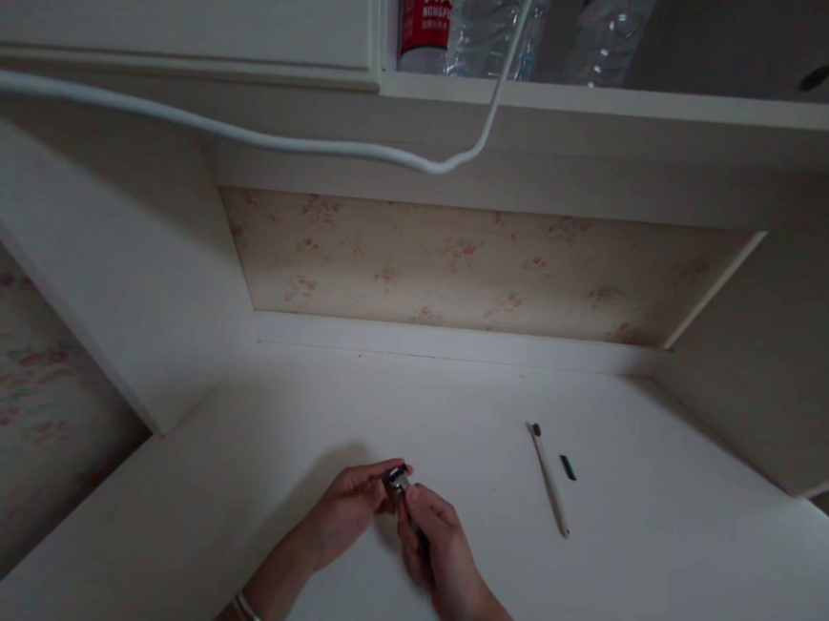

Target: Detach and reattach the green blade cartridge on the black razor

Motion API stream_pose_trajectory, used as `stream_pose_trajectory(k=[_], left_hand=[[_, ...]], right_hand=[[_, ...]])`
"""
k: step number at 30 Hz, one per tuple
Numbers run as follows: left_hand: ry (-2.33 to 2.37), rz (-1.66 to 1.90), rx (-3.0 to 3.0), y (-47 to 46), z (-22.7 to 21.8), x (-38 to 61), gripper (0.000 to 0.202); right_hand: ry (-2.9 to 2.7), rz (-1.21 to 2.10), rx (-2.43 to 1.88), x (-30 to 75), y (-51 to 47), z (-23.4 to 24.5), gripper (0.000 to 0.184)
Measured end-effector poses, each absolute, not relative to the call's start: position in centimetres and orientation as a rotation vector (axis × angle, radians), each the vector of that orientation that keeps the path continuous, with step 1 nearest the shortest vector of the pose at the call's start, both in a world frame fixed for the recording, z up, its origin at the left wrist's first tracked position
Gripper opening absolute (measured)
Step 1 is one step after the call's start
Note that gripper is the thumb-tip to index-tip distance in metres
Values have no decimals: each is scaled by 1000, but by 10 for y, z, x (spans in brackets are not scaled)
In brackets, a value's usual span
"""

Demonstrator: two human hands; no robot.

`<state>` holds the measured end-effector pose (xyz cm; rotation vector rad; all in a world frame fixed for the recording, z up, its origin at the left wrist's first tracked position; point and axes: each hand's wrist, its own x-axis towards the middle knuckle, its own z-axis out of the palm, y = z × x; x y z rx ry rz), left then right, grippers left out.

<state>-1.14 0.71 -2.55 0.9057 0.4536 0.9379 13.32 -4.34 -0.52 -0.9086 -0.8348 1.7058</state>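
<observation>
On the red label at the shelf's left end, the white characters "农夫" are read, the second partly cut off. "NONGFU" is printed beneath, its end cut; a smaller third line cannot be read reliably.

Left hand bare, its forearm ringed by a slim, silvery bracelet, seemingly of two bands; right hand and right forearm bare where they show
</observation>
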Motion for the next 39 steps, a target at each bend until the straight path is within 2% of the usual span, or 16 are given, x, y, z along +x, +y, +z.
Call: stream_pose_trajectory(k=[15,27,39], left_hand=[[434,979,856,10,-32,-13,39],[366,971,722,5,-25,-11,28],[354,914,716,5,-30,-13,40]], right_hand=[[-863,1651,-971,130,-45,-8,47],[-866,1592,-1000,130,-46,-4,49],[-897,1556,-1001,125,-48,-3,54]])
